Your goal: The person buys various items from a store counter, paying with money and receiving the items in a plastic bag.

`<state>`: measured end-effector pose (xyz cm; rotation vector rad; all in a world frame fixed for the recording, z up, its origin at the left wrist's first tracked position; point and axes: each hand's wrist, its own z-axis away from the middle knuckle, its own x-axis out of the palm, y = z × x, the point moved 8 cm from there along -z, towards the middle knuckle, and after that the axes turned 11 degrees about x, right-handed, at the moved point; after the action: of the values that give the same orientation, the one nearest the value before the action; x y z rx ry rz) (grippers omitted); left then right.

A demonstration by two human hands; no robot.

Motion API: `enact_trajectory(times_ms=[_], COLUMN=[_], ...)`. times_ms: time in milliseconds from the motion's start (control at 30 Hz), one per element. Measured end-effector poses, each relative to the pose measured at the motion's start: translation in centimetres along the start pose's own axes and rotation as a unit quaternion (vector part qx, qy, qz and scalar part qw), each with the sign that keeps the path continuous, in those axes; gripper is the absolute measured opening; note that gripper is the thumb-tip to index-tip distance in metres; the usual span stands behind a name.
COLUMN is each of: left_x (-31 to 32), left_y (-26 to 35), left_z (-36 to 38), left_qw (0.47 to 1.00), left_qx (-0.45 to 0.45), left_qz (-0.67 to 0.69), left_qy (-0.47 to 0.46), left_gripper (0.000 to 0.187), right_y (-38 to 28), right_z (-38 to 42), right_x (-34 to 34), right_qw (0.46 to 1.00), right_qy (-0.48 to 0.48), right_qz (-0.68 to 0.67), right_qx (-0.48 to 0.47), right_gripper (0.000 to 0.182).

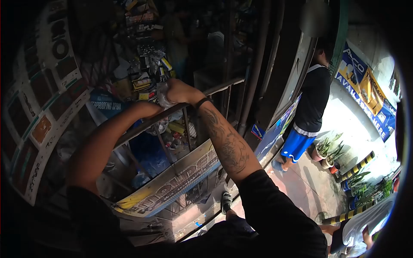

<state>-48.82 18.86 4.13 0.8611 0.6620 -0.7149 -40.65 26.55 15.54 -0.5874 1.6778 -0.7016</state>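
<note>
My right hand (181, 91) is closed over the top rail of a metal railing, its fingers gripping a clear plastic bag (163, 95). A dark band circles that wrist, and the forearm is tattooed. Just left of the bag is my left hand (150, 109), resting at the same rail (140, 128). Its fingers are hidden in shadow beyond the rail, so their grip does not show. Several small boxes and packets (142, 81), some yellow, lie in the dim space behind the railing. What the bag contains is too dark to make out.
A printed banner (172, 180) hangs on the railing below my arms. At left stands a white sign panel (47, 116). A person in a black shirt (316, 99) stands to the right, near potted plants (328, 152) and a yellow-and-black striped pole (355, 167).
</note>
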Motion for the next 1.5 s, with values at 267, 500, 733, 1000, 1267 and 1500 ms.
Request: enact_trajectory(times_ms=[267, 500, 733, 1000, 1267, 1500], left_x=[-0.5, -0.8, -0.9, -1.0, -0.8, -1.0], left_y=[-2.1, -2.4, -2.3, -0.6, 1.6, 0.6], left_z=[-2.0, -2.6, -2.4, -1.0, 0.4, -0.5], left_qw=[0.987, 0.991, 0.980, 0.982, 0.966, 0.965], left_qx=[0.053, 0.055, 0.100, 0.040, 0.053, 0.038], left_qz=[-0.149, -0.113, -0.169, -0.183, -0.253, -0.260], left_qy=[-0.015, 0.042, 0.031, 0.032, 0.003, 0.013], left_gripper=[0.038, 0.037, 0.036, 0.034, 0.044, 0.047], right_y=[0.0, 0.3, 0.5, 0.1, -0.2, -0.6], right_z=[-0.5, -1.0, -1.4, -0.9, -0.7, -0.3], right_x=[0.6, 0.7, 0.8, 0.5, 0.4, 0.1], right_qw=[0.998, 0.998, 0.997, 0.996, 0.996, 0.995], right_qy=[0.008, 0.003, 0.011, 0.019, 0.019, 0.026], right_qz=[-0.009, 0.000, -0.003, -0.013, -0.009, -0.012], right_qx=[-0.059, -0.058, -0.078, -0.089, -0.084, -0.095], right_gripper=[0.033, 0.031, 0.033, 0.034, 0.034, 0.035])
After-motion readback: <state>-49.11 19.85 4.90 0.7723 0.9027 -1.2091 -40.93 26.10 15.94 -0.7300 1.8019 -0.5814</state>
